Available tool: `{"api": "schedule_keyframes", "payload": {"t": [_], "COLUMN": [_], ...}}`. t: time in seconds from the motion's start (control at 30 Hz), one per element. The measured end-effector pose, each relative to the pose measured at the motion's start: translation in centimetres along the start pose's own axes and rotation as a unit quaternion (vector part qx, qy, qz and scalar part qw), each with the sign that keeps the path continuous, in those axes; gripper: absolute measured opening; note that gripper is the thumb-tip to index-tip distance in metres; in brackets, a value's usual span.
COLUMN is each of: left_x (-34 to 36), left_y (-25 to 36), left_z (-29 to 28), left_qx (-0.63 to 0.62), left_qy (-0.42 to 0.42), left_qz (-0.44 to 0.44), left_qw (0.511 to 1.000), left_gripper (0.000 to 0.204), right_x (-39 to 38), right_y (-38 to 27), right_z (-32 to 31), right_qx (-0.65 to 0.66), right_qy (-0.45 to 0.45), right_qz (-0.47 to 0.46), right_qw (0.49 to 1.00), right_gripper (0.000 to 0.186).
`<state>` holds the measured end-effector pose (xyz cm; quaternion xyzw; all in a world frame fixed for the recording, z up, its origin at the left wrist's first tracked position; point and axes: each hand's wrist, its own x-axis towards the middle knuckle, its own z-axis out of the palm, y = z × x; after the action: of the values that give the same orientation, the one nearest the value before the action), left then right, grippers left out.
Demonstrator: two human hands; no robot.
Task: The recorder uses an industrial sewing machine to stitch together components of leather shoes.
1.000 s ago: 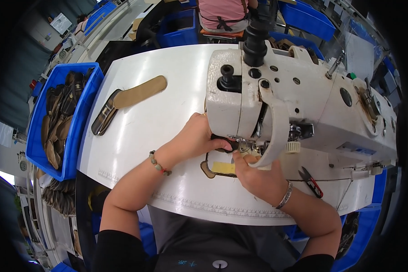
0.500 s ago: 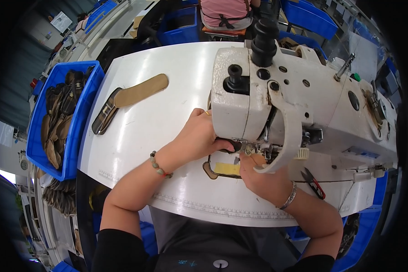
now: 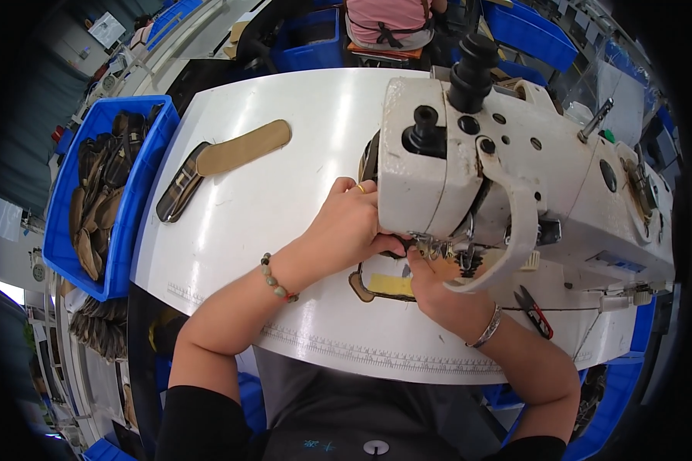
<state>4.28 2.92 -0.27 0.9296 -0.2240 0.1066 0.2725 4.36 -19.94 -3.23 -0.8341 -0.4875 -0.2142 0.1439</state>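
A white sewing machine (image 3: 413,173) stands over the right part of the white table. Close to its needle area, my left hand (image 3: 344,223) is closed, thumb and fingers pinching the dark edge of a fabric piece (image 3: 367,157). The piece curves away behind that hand, partly hidden by the machine head. My right hand (image 3: 444,296) lies on the other side of the presser foot, index finger extended toward the same edge; its other fingers are largely hidden. Between the hands are a tan rounded end (image 3: 360,286) and a yellow patch (image 3: 390,286).
A tan strap-shaped piece (image 3: 246,146) overlaps a dark patterned piece (image 3: 181,192) at the table's left. Beyond them stands a blue bin (image 3: 127,257) of similar pieces. Red-handled thread snips (image 3: 537,313) lie at right. Another person in pink (image 3: 384,19) sits beyond the table.
The view has shifted slightly, so the machine appears farther right. More of the fabric piece shows behind my left hand. Both hands stay close to the needle area.
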Motion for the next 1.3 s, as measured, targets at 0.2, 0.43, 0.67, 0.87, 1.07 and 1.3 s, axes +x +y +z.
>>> {"api": "schedule_keyframes", "payload": {"t": [0.2,0.43,0.67,0.87,1.07,1.3], "left_x": [0.1,0.3,0.5,0.7,0.4,0.5], "left_y": [0.3,0.3,-0.2,0.6,0.1,0.7], "left_z": [-0.2,-0.2,0.7,0.5,1.3,0.8], "left_qx": [-0.002,-0.047,-0.024,0.000,0.038,0.031], "left_qy": [0.022,0.014,0.028,0.063,0.063,0.056], "left_qz": [0.008,-0.006,-0.028,-0.003,0.003,-0.007], "left_qw": [1.000,0.999,0.999,0.998,0.997,0.998], "left_gripper": [0.021,0.026,0.029,0.029,0.029,0.029], "right_x": [0.1,0.2,0.0,-0.1,-0.3,-0.5], "right_y": [-0.5,-0.3,-0.2,0.0,0.1,0.3], "right_z": [-0.6,-0.5,-0.1,0.2,0.7,0.8], "right_qx": [-0.055,0.094,0.043,0.081,0.107,0.105], "right_qy": [-0.096,-0.050,-0.021,0.005,0.020,0.007], "right_qz": [-0.002,0.060,0.036,0.035,0.049,0.054], "right_qw": [0.994,0.993,0.998,0.996,0.993,0.993], "right_gripper": [0.034,0.023,0.014,0.007,0.006,0.008]}}
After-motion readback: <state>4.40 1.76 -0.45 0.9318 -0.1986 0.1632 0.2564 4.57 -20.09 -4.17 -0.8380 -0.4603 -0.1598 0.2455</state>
